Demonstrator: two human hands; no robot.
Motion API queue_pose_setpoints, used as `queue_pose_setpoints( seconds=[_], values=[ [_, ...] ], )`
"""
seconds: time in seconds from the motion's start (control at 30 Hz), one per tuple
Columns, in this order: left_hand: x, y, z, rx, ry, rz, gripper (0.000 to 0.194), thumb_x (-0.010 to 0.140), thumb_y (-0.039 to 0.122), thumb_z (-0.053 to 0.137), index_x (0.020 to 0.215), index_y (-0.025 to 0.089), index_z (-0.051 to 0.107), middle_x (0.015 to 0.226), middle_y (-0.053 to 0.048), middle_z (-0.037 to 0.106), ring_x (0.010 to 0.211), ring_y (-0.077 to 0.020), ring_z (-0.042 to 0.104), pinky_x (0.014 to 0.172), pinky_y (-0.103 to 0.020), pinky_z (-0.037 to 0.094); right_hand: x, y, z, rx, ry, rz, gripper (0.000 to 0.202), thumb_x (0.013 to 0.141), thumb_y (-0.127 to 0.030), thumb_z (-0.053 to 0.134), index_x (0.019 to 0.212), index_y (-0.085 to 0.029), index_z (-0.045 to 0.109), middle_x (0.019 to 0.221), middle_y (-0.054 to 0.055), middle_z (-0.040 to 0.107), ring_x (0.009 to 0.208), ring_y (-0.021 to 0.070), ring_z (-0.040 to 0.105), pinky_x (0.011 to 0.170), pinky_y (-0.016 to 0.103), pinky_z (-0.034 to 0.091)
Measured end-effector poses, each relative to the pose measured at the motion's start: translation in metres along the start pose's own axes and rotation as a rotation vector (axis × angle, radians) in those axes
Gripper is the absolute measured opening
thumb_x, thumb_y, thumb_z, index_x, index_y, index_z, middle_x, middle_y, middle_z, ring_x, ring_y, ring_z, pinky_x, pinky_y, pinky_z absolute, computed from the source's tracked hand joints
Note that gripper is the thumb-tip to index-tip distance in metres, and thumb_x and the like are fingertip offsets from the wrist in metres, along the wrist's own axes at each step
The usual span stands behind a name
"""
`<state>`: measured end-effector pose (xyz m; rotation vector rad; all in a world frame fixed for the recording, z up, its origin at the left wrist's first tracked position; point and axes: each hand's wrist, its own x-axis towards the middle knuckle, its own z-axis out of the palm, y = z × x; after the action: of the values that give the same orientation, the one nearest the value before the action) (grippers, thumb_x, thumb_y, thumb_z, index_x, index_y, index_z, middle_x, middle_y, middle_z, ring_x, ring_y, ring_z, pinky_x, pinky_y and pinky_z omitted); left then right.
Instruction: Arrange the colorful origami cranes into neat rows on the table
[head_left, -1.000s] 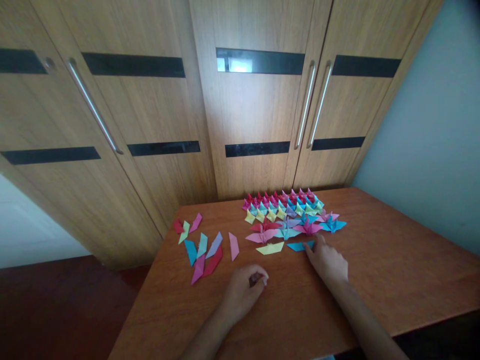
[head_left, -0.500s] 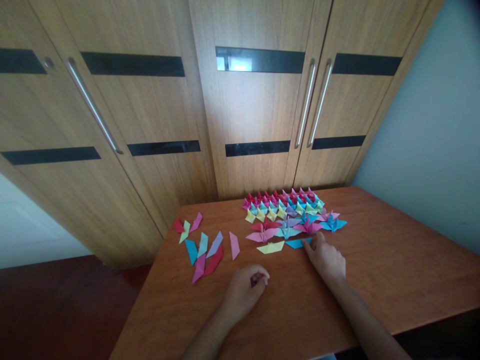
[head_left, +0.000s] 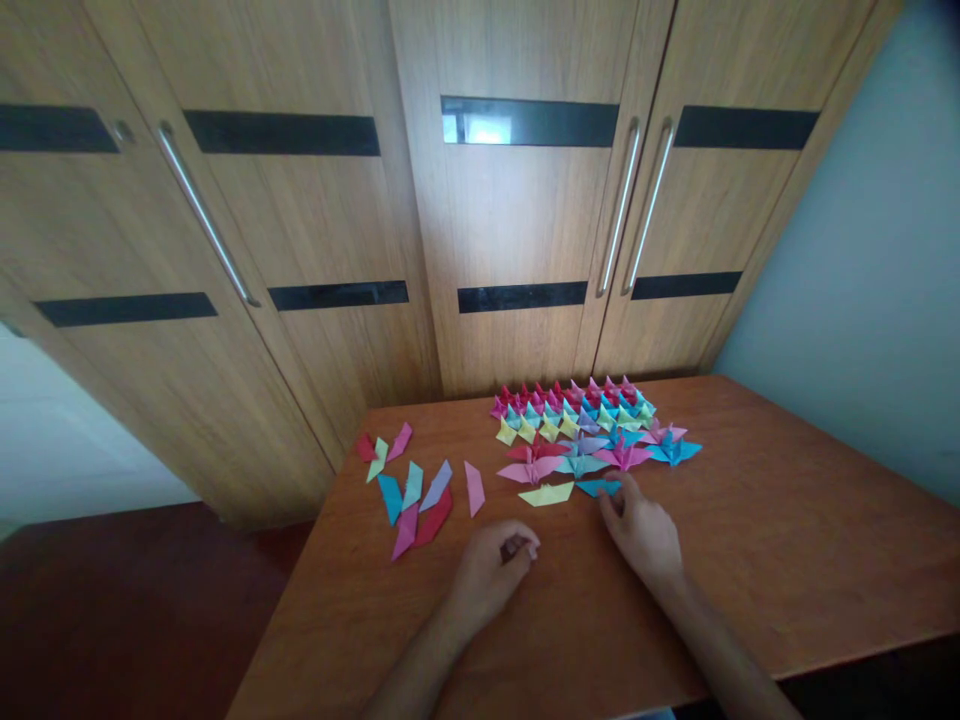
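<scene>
My left hand [head_left: 493, 572] rests above the table with its fingers curled into a loose fist, and nothing shows in it. My right hand [head_left: 643, 530] is just at the near edge of a flat folded blue paper piece [head_left: 594, 488]; its thumb and forefinger are slightly apart, and whether they touch the paper is hard to tell. Left of that lies a folded yellow piece [head_left: 546, 495]. Behind both are origami cranes with spread wings, among them a pink crane [head_left: 532, 466] and a blue crane [head_left: 675, 450]. A folded pink strip [head_left: 474, 488] lies beyond my left hand.
Several rows of small folded cranes [head_left: 574, 410] stand at the table's back. More folded pieces lie at the left, including a red one [head_left: 433, 518] and a lilac one [head_left: 436, 485]. A wooden wardrobe [head_left: 517, 220] rises behind the brown table [head_left: 787, 540].
My right hand has drawn back slightly toward me and left from the blue piece. The left hand keeps its curled pose. The camera view has shifted a little.
</scene>
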<state>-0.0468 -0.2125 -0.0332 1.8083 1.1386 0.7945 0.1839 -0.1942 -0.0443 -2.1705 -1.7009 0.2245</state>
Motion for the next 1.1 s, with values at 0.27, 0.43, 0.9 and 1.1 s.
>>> queue_pose_setpoints(
  seconds=[0.27,0.43,0.9,1.1],
  values=[
    [0.010,0.001,-0.042,0.459,0.324,-0.009,0.020,0.083,0.022,0.047,0.095,0.022,0.062,0.095,-0.004,0.064,0.086,-0.0193,0.059,0.078,-0.029,0.043,-0.037,-0.038,0.014,0.031,-0.114,-0.217,0.023,0.090,-0.032,0.038,0.107,-0.025,0.051,0.083,0.001,0.068,0.074,0.0178,0.064,0.058,0.024,0.035],
    [0.022,-0.003,-0.052,0.794,0.273,-0.086,0.032,0.082,0.030,0.053,0.112,0.020,0.056,0.118,-0.009,0.056,0.113,-0.0253,0.049,0.094,-0.034,0.037,-0.039,-0.036,0.014,0.047,-0.102,-0.271,0.021,0.089,-0.028,0.039,0.105,-0.024,0.052,0.087,0.002,0.068,0.079,0.0179,0.064,0.061,0.024,0.037],
    [0.029,-0.015,-0.047,0.960,0.252,-0.101,0.049,0.082,0.014,0.046,0.131,0.021,0.041,0.121,-0.011,0.052,0.116,-0.0258,0.046,0.096,-0.037,0.035,-0.040,-0.037,0.009,0.094,-0.121,-0.302,0.026,0.088,-0.023,0.038,0.110,-0.023,0.053,0.096,0.004,0.067,0.086,0.0173,0.062,0.068,0.024,0.039],
    [0.024,-0.018,-0.057,0.808,0.329,0.017,0.048,0.079,0.002,0.041,0.123,0.020,0.048,0.121,-0.009,0.049,0.109,-0.0200,0.052,0.092,-0.031,0.042,-0.040,-0.036,0.010,0.094,-0.098,-0.317,0.024,0.087,-0.023,0.039,0.105,-0.024,0.055,0.095,0.003,0.067,0.085,0.0168,0.062,0.066,0.023,0.039]
  ],
)
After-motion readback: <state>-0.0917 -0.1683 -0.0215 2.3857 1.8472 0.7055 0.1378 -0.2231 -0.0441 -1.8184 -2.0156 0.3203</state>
